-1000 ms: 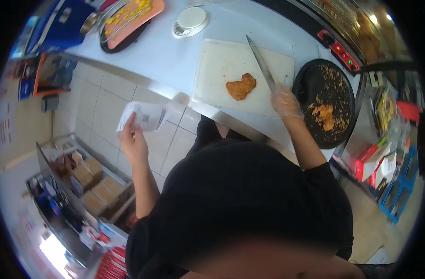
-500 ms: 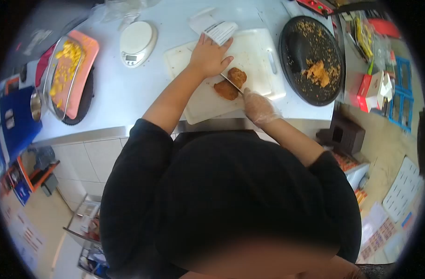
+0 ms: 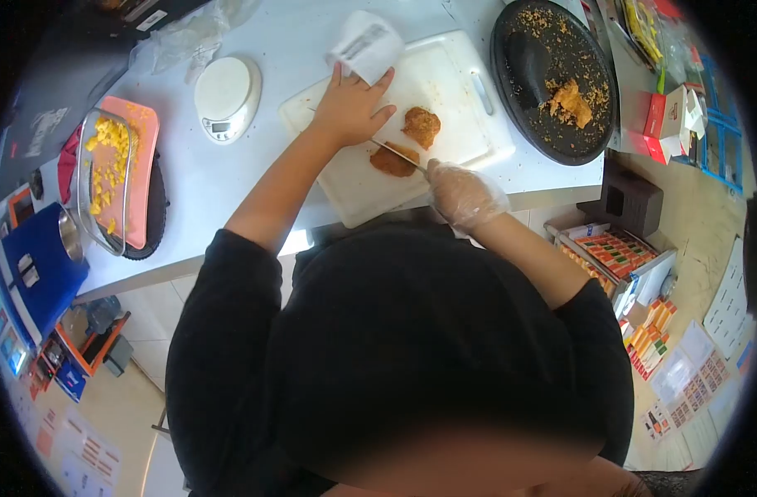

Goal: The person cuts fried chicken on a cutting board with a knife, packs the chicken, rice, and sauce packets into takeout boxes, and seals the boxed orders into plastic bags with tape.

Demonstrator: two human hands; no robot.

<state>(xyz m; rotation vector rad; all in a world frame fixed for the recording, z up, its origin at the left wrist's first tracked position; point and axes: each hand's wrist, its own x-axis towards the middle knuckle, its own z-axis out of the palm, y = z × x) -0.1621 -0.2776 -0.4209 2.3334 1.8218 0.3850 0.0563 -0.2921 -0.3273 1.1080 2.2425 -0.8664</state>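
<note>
My left hand (image 3: 352,113), bare with fingers spread, lies over the upper left of the white cutting board (image 3: 465,137). Its fingertips reach the lower edge of a white printed paper packet (image 3: 364,45). A clear plastic glove covers my right hand (image 3: 464,195), which is closed around the handle of a knife (image 3: 397,154). The blade crosses a browned, fried-looking piece of food (image 3: 392,161) and runs toward my left palm, where part of it is hidden. Just above the blade lies a second browned piece (image 3: 421,127), apart from the first.
At the right, a round black pan (image 3: 519,137) holds crumbs and an orange-brown lump (image 3: 570,104). A white kitchen scale (image 3: 228,99) stands left of the board. Farther left are a pink tray (image 3: 138,224) with yellow chunks and a blue case (image 3: 39,269).
The two browned pieces now lie farther apart, and the knife has shifted onto the lower one. My head view has turned slightly. My left hand stays spread by the packet.
</note>
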